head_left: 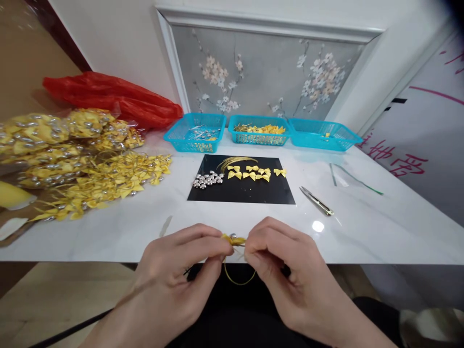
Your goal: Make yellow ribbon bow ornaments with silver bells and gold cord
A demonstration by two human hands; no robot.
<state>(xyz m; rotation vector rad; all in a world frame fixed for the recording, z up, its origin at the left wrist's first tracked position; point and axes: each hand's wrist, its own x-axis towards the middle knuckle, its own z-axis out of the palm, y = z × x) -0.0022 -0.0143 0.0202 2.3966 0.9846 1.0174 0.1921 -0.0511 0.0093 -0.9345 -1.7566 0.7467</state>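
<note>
Just in front of the table's near edge, my left hand (184, 266) pinches a yellow ribbon bow (235, 240) with a silver bead on it. My right hand (286, 266) is closed at the bow's right end, its fingertips pressed together on a thin cord. A loop of yellow cord (239, 283) hangs below, between both hands. Beyond them lies a black mat (217, 195) bearing silver beads (209, 180), several yellow bows (250, 173) and a bundle of gold cords (239, 161).
Three blue baskets (195, 145) line the wall, the middle one holding yellow pieces. Metal snips (316, 201) lie right of the mat. Finished bow ornaments (108, 181) and bagged ones (47, 150) are heaped at left, before a red plastic bag (108, 99).
</note>
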